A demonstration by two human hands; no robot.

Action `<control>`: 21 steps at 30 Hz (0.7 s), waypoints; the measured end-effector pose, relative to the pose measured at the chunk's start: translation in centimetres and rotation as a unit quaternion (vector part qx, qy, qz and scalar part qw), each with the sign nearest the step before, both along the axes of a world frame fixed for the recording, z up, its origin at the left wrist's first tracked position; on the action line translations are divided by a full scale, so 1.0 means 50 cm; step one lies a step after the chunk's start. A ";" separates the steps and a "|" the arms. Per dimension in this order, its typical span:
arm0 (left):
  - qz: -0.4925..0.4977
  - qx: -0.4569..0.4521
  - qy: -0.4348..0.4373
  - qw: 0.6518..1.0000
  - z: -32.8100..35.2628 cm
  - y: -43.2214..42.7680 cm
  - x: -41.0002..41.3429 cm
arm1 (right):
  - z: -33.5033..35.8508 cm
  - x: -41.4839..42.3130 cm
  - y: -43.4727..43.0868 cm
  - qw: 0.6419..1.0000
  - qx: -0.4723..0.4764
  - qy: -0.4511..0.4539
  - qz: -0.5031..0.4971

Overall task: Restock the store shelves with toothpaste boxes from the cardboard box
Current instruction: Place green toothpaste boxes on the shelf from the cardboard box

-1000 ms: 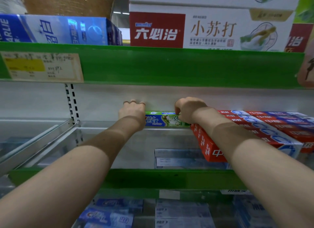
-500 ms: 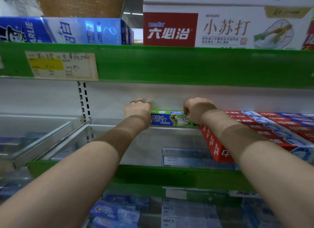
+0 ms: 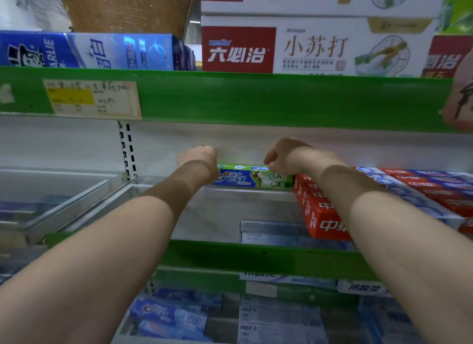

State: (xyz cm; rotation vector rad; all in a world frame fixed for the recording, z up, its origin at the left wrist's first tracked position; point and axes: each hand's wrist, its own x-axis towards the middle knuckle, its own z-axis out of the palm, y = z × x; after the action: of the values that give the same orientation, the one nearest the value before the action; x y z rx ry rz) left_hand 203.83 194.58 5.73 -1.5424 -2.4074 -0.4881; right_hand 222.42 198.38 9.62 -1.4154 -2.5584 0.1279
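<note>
A shop aisle: tiered shelves fronted by green price rails [image 3: 256, 100], a handwritten price label [image 3: 92, 100] up and left of the fingers [image 3: 272, 162], branded toothpaste cartons [image 3: 307, 49] stacked above them, red boxes [image 3: 320, 215] to their right, and blue packs [image 3: 169, 315] on the shelf below.

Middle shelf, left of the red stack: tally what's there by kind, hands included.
Green Crest box: 1
Hands: 2 (left hand, right hand, one at each end of the box)
Total: 3
</note>
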 end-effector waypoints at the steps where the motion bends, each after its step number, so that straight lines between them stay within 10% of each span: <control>1: -0.006 0.030 -0.062 0.998 0.004 -0.003 0.002 | 0.003 -0.003 -0.013 0.999 0.001 0.046 0.017; 4: -0.070 0.183 -0.326 0.925 0.016 -0.029 0.021 | 0.009 -0.022 -0.062 0.965 -0.066 0.244 0.075; 8: -0.107 0.315 -0.531 0.779 0.028 -0.108 0.077 | -0.002 -0.064 -0.135 0.833 -0.194 0.507 0.107; 21: -0.034 0.524 -0.616 0.587 -0.061 -0.452 0.038 | -0.110 -0.215 -0.430 0.632 -0.431 0.596 0.246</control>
State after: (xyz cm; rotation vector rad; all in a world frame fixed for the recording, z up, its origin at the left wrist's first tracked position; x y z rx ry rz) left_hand 205.71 172.00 2.70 -0.6049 -1.5946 -3.0281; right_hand 211.65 176.90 4.10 -0.2839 -1.5015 1.8357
